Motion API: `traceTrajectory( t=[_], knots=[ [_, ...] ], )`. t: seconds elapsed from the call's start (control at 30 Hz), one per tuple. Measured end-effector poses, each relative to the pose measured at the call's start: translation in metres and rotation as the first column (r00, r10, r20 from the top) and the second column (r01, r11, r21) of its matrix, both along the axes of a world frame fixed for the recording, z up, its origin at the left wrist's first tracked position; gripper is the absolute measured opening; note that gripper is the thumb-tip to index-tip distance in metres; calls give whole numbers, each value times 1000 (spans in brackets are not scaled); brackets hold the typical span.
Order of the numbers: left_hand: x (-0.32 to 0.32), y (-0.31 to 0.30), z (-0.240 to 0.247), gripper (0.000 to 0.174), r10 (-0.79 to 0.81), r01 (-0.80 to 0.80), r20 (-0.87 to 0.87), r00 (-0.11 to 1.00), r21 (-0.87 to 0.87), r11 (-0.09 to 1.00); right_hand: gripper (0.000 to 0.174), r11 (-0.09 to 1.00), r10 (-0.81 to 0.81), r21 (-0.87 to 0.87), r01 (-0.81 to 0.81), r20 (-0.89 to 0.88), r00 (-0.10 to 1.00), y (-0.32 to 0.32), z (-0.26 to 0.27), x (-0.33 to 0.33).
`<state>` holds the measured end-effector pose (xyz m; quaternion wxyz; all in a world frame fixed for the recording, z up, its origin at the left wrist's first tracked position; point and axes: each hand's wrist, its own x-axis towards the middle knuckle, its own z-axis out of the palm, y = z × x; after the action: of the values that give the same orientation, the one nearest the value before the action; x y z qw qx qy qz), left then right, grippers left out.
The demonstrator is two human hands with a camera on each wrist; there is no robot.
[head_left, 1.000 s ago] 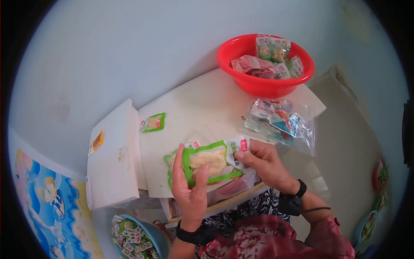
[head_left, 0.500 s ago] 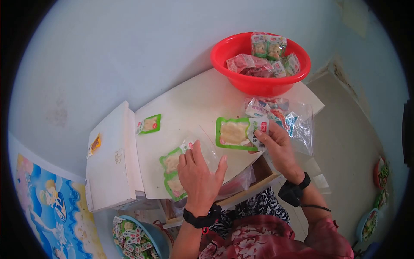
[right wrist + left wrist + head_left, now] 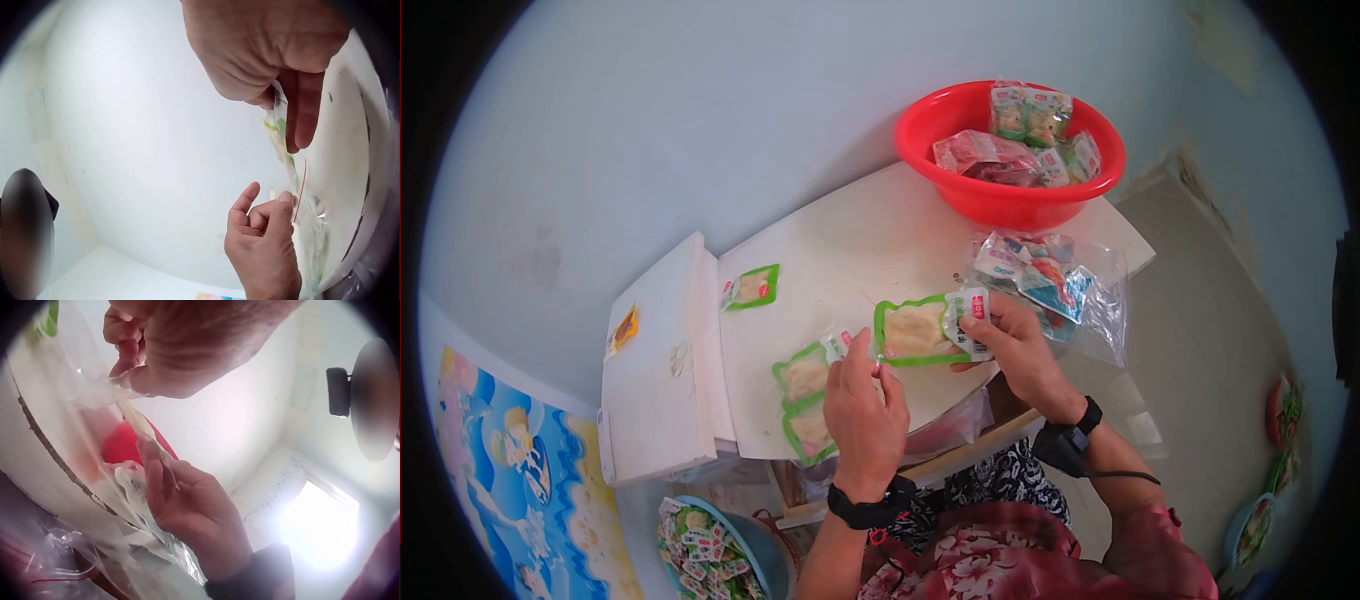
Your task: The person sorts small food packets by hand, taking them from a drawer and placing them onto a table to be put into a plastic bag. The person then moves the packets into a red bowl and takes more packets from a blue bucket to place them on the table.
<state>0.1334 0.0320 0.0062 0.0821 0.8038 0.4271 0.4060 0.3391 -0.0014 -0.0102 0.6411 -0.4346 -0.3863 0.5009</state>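
My right hand point(image 3: 1025, 360) pinches a green-edged food packet point(image 3: 912, 333) by its white printed end, and the pale contents show through its window. The packet is raised over the white table point(image 3: 820, 265). Close to its free end, my left hand point(image 3: 866, 415) pinches the edge of a clear zip bag point(image 3: 317, 234), whose red line shows in the right wrist view. Two similar green-edged packets point(image 3: 806, 378) lie in that bag, partly hidden by the left hand. In the left wrist view, thin clear film point(image 3: 94, 390) stretches from the left fingertips.
A red basin point(image 3: 1000, 207) with bagged packets stands at the table's back right. Beside it lies a clear bag of blue-and-red packs point(image 3: 1055, 280). One loose packet point(image 3: 752, 287) lies at the left. Below are an open drawer point(image 3: 1012, 408) and a blue tub point(image 3: 752, 530) full of packets.
One second ago both hands held the packet. The left hand let go and moved down to the zip bag; the right hand carried the packet right, then back left towards it.
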Motion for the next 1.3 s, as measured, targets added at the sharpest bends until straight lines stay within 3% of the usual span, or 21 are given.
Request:
traceTrajectory(
  t=[0.1, 0.37, 0.57, 0.67, 0.77, 0.87, 0.97, 1.0, 1.07, 1.1, 1.17, 1.27, 1.3],
  knots=[
    [-1, 0, -7, 53, 16, -17, 12, 1000, 120, 993, 25, 995, 86, -56, -86, -10, 996, 9, 5, -7],
    [0, -8, 4, 54, -9, -3, 78, 997, 148, 989, 18, 917, 361, -207, -340, 70, 930, 48, 9, -30],
    [-9, -9, 9, 54, -58, 41, 102, 993, 158, 987, 15, 774, 621, -200, -601, 52, 782, 74, -1, -49],
    [-14, -8, 5, 53, -94, 74, 128, 987, 158, 985, 13, 835, 546, -156, -528, 114, 830, 79, -9, -66],
    [-20, -10, 4, 52, -114, 95, 117, 987, 158, 983, 14, 845, 523, -59, -531, 294, 800, 82, 2, -77],
    [-22, -8, 1, 52, -140, 118, 111, 984, 180, 976, 37, 795, 607, -82, -601, 116, 786, 104, -37, -76],
    [-31, -8, -4, 51, -148, 132, 169, 975, 100, 986, 38, 815, 550, 5, -579, 306, 777, 115, -62, -69],
    [-36, -7, -4, 50, -145, 136, 194, 970, 55, 989, 36, 837, 521, -10, -547, 317, 792, 113, -56, -69],
    [-48, -5, 9, 46, -108, 123, 244, 964, -50, 991, 27, 899, 429, -194, -393, 205, 880, 75, 9, -72],
    [-55, -2, 15, 44, -87, 118, 265, 960, -103, 988, 28, 902, 424, -203, -380, 265, 866, 67, 17, -69],
    [-70, 15, 24, 40, -11, 35, 194, 981, -124, 992, 30, 911, 410, -208, -355, 386, 826, 54, 26, -58],
    [-90, 63, 28, 38, 106, -107, -14, 994, -59, 993, 22, 965, 261, -114, -235, 472, 842, 24, 27, -41],
    [-99, 84, 24, 39, 136, -138, -106, 985, -15, 990, 20, 978, 208, -78, -194, 415, 886, 12, 24, -35]
  ],
)
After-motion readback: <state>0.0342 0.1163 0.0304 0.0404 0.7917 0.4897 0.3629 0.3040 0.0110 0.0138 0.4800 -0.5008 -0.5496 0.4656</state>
